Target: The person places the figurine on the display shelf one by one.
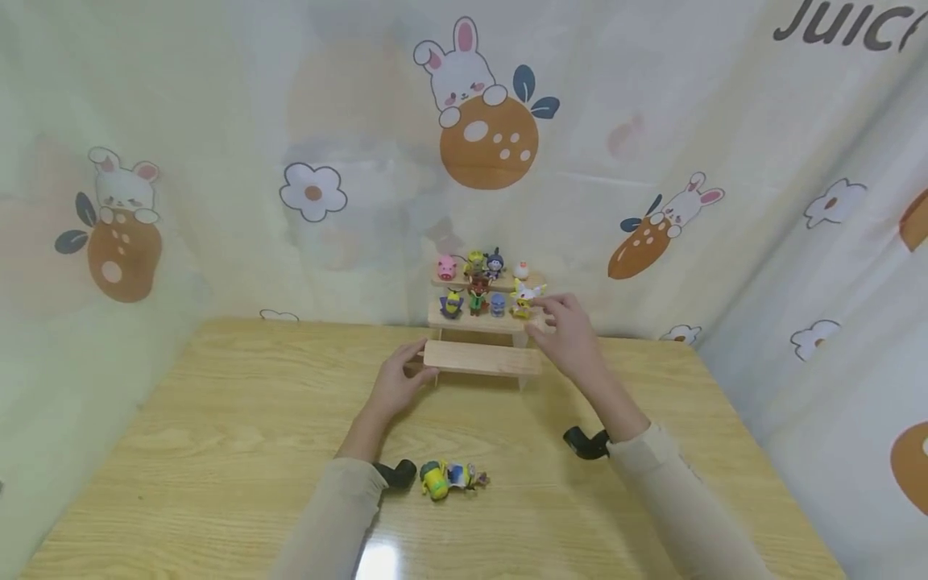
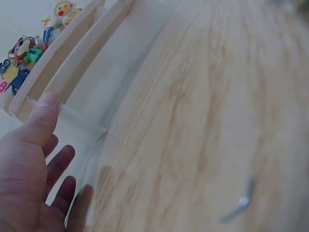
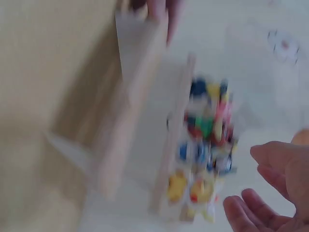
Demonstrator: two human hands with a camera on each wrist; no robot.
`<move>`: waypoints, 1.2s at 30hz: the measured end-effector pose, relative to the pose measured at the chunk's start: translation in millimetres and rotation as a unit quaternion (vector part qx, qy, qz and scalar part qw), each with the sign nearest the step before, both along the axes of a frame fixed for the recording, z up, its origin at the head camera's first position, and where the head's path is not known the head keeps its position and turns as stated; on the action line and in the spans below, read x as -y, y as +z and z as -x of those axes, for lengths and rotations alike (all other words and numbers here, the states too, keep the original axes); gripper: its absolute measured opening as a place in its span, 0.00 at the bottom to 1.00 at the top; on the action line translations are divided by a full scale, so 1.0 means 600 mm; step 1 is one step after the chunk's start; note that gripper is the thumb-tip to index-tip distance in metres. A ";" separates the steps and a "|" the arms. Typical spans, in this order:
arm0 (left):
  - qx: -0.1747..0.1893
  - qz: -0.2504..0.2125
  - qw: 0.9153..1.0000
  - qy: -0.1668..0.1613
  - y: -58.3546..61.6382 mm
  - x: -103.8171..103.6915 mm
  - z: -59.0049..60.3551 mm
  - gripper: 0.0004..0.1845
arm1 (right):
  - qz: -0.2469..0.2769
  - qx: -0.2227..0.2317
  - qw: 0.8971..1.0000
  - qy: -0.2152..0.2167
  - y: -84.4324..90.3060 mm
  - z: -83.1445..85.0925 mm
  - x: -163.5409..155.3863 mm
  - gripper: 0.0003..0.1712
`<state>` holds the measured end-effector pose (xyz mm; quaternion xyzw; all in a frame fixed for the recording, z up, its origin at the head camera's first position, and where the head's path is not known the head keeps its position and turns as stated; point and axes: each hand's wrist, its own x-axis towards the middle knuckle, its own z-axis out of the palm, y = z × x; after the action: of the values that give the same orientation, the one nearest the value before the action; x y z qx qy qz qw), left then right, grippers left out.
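Observation:
A small wooden tiered display shelf [image 1: 478, 357] stands at the back of the table, its upper two steps lined with several toy figures. At the left end of the lowest step, my left hand [image 1: 395, 383] holds the board, thumb on its front edge in the left wrist view. My right hand [image 1: 569, 334] is at the right end of the middle step, its fingers parted with nothing between them. Closest to it are a white-and-yellow figure [image 1: 527, 292] and a small yellow figure [image 1: 520, 309]. A fox figure [image 1: 478, 298] and a pink pig [image 1: 446, 267] stand farther left.
On the table [image 1: 254, 443] between my forearms, a yellow figure [image 1: 434, 481] lies beside other small colourful toys [image 1: 464, 476]. A printed curtain [image 1: 362, 105] hangs close behind the shelf. Black curved pieces [image 1: 587, 443] stick out at both wrists.

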<state>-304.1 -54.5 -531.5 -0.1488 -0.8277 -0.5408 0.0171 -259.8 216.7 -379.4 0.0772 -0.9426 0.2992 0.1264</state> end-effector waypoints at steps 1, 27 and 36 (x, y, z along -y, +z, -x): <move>-0.001 -0.001 1.000 0.001 0.002 0.001 0.001 0.36 | 0.001 -0.003 1.000 0.012 -0.008 -0.016 0.008 0.22; 0.004 0.003 1.000 -0.001 0.000 0.001 0.000 0.36 | -0.162 0.156 0.945 0.236 -0.142 -0.178 0.134 0.29; -0.001 0.002 1.000 0.005 0.003 -0.003 -0.003 0.36 | -0.065 0.160 0.968 0.185 -0.165 -0.150 0.103 0.37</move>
<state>-302.2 -52.9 -529.8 -0.1455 -0.8296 -0.5387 0.0200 -169.8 155.1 -478.7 0.2092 -0.9375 0.2637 -0.0885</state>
